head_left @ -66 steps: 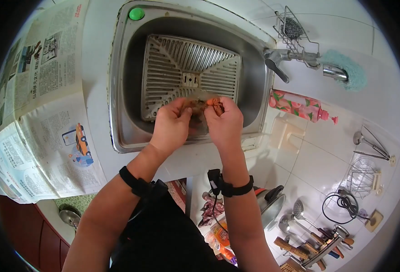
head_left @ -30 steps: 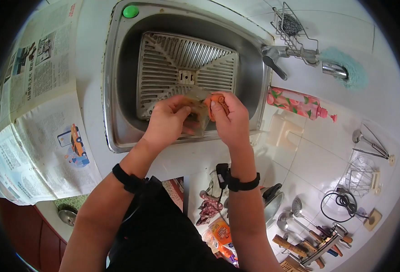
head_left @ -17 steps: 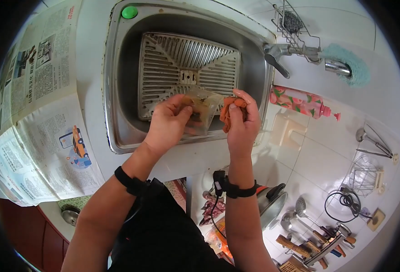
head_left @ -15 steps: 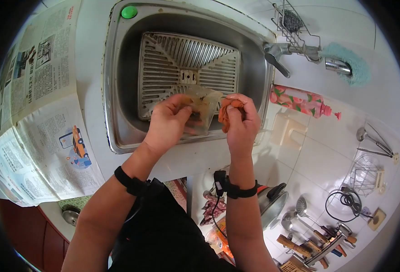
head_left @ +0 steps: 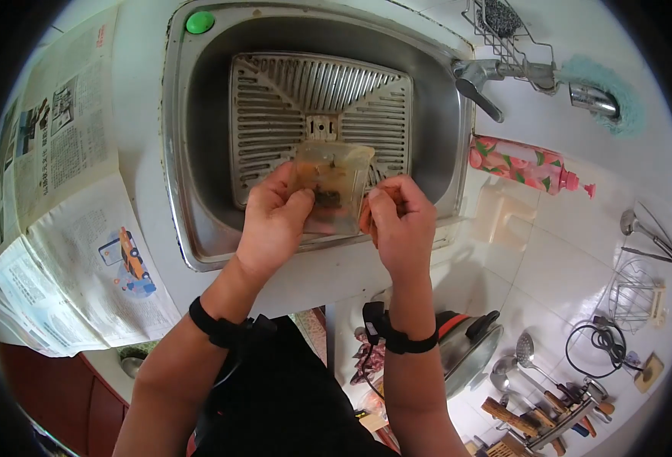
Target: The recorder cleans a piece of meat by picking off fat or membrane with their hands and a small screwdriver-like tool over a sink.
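Pinching the box (head_left: 334, 171) over the sink (head_left: 210, 217), my left fingers (head_left: 298, 204) have turned it broadside, baring its stains (head_left: 327, 196) within reach of the cloth (head_left: 365, 217) my right fingers (head_left: 383, 202) clutch beside it.

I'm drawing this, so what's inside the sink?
A ridged metal panel. The left hand and a see-through container hide part of it; what's beneath the panel is hidden.

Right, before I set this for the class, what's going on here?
Over a sink, a person's left hand grips a stained, see-through box. The right hand holds an orange cloth by the box's right edge; whether they touch is unclear. Below, a slotted metal tray lies in the sink.
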